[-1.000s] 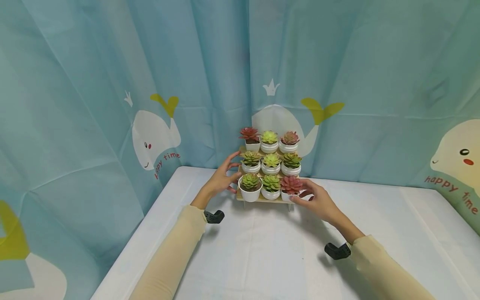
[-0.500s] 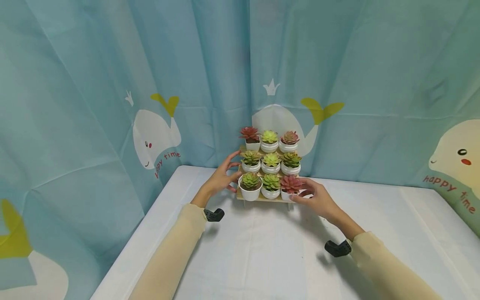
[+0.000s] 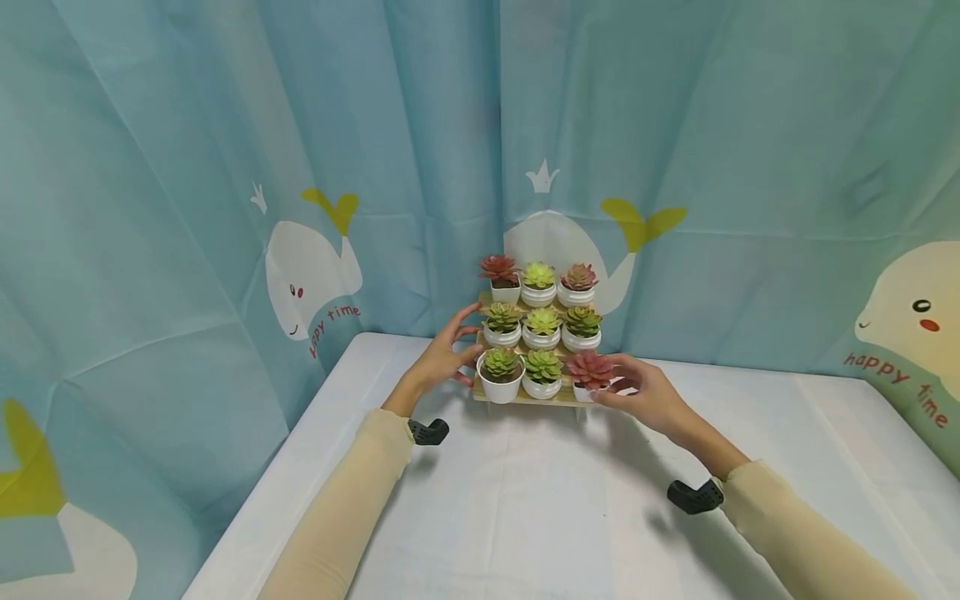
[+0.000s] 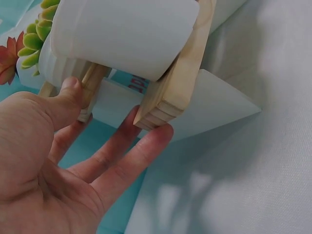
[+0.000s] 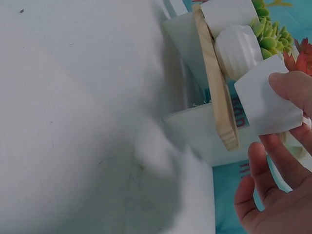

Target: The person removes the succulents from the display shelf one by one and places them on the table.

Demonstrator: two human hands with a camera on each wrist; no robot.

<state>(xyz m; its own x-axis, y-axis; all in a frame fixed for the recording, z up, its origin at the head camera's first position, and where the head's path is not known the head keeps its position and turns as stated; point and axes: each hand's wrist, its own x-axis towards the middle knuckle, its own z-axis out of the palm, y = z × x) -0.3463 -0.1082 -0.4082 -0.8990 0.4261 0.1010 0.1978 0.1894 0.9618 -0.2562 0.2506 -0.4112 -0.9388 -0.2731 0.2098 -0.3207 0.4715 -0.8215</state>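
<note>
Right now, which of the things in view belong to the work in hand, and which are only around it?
Probably part of the work:
red plant, pinched by the right hand
rack, held by the left hand
eight other plants, standing on the rack

Only around it:
white table, under the rack
blue curtain, behind

Right grip (image 3: pixel 651 400) and red potted succulent (image 3: pixel 590 369) shifted rightward, away from front-row middle green succulent (image 3: pixel 543 367).

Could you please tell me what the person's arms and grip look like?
The left sleeve and right sleeve are plain, pale cream. A small, angled black device sits at each cuff; no cables are visible. The left grip and right grip are bare, with no gloves in sight.
</note>
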